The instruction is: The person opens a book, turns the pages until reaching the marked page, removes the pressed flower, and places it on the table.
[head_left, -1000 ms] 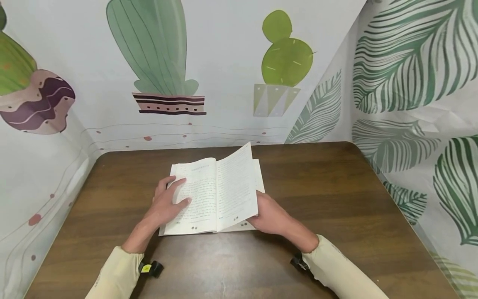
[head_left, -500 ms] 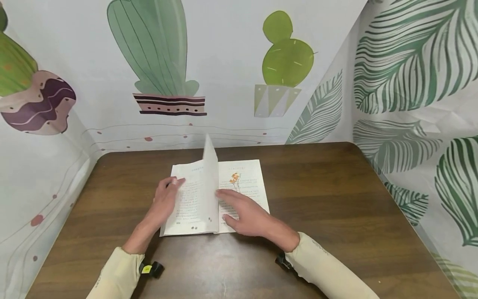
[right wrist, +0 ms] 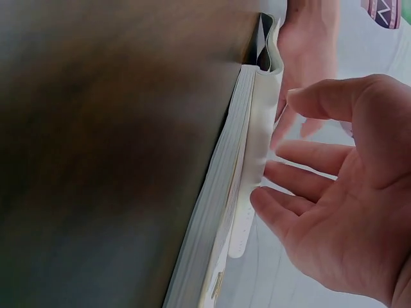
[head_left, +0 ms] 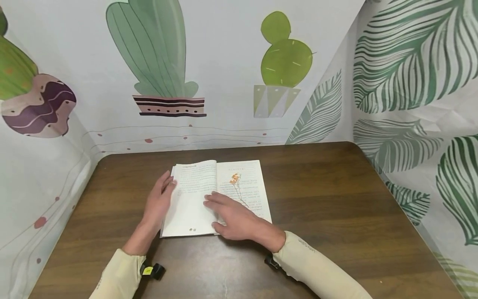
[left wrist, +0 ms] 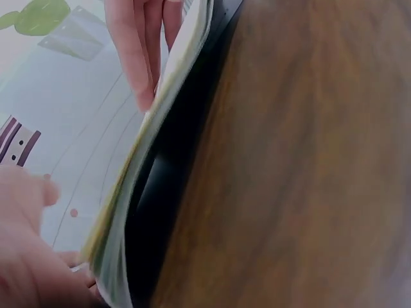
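Note:
An open book (head_left: 192, 207) lies on the wooden table. A dried flower (head_left: 235, 180) with orange blooms and thin stems rests on its right page. My left hand (head_left: 154, 203) is at the book's left edge, thumb near the page border; in the left wrist view its fingers meet the edge of the pages. Reaching across the centre fold, my right hand (head_left: 239, 218) lays its extended fingers on the left page and covers the lower part of the right page. From the right wrist view, those fingertips touch the white page (right wrist: 260, 128) from above.
The brown table (head_left: 336, 216) extends around the book. Behind it stands a wall covering (head_left: 231, 83) printed with cacti, and leaf prints (head_left: 396, 145) rise at the right. A black wrist camera (head_left: 153, 271) hangs under the left cuff.
The right hand has turned a page leftward over the fold, uncovering the dried flower, and now lies across the fold. The left hand has lifted off the page to the book's left edge.

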`<control>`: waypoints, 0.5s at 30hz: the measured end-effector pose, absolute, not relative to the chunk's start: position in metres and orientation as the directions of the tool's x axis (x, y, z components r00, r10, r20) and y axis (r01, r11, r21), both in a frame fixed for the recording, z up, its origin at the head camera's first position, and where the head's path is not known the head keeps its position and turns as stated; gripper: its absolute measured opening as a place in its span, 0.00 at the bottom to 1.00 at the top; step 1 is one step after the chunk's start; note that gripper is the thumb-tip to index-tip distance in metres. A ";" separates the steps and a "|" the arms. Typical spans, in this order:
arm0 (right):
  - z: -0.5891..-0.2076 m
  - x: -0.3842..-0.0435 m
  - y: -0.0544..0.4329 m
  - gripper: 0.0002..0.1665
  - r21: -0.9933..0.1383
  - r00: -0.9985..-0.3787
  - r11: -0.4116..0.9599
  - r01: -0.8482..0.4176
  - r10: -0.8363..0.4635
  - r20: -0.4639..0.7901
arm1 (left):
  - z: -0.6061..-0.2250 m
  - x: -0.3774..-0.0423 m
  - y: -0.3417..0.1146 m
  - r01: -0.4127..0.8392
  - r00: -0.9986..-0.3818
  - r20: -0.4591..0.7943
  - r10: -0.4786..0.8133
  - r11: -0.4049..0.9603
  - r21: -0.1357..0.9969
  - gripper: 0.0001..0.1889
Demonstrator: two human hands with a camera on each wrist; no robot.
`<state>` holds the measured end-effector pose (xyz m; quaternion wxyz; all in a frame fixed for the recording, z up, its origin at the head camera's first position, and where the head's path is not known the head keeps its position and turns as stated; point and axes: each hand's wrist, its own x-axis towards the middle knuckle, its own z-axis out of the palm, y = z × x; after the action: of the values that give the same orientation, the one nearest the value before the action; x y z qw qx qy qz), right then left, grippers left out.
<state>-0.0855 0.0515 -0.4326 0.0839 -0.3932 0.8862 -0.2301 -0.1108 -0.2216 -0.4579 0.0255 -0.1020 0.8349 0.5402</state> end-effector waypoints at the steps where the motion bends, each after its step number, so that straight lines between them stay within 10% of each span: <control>1: -0.432 -0.085 0.051 0.33 -0.462 -0.674 0.590 -0.662 -0.738 0.023 | -0.459 -0.111 -0.221 -0.190 -0.980 -0.143 -0.140 0.424 0.886 0.38; 15: -0.435 -0.085 0.052 0.31 -0.398 -0.623 0.580 -0.711 -0.781 -0.025 | -0.464 -0.108 -0.215 0.021 -0.998 -0.027 0.054 0.724 0.689 0.31</control>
<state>-0.0846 0.0523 -0.4347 0.0992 -0.4224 0.8832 -0.1781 -0.1080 -0.2153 -0.4643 0.0226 0.0202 0.9282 0.3708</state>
